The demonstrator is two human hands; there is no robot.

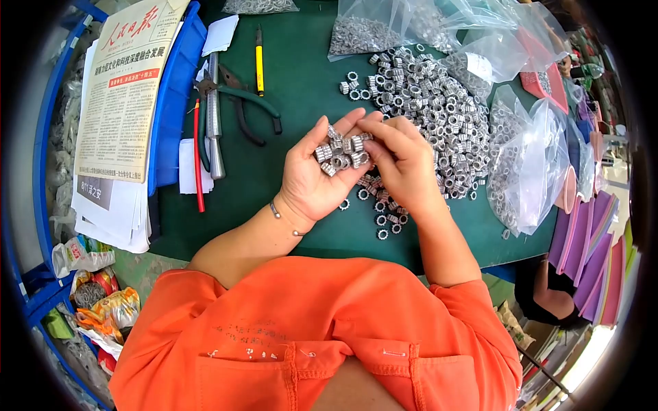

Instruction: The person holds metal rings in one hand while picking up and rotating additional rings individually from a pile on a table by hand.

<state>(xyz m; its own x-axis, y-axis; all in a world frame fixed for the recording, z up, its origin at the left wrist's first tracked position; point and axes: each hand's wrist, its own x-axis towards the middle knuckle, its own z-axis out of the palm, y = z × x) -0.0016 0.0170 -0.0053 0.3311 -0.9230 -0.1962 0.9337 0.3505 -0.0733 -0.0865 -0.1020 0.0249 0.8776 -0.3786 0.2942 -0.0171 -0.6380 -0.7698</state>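
My left hand point(306, 168) is turned palm up, cupped under several small silver toothed metal rings point(336, 152). My right hand point(404, 161) reaches over from the right, its fingers curled and its thumb and fingertips pinched at a ring point(365, 139) on the edge of that handful. The fingertips partly hide this ring. Just beyond and to the right of my hands lies a large loose pile of the same rings point(445, 130) on the green tabletop point(308, 61). A few more rings point(382, 234) are scattered below my right hand.
Clear plastic bags of rings point(367, 38) stand at the back, and another bag point(524, 157) is at right beside a pink tray point(541, 82). At left lie pliers point(243, 96), a yellow cutter point(260, 61), a red pen-like stick point(199, 157), a metal rod point(214, 123) and a newspaper point(130, 89) near a blue bin point(177, 96).
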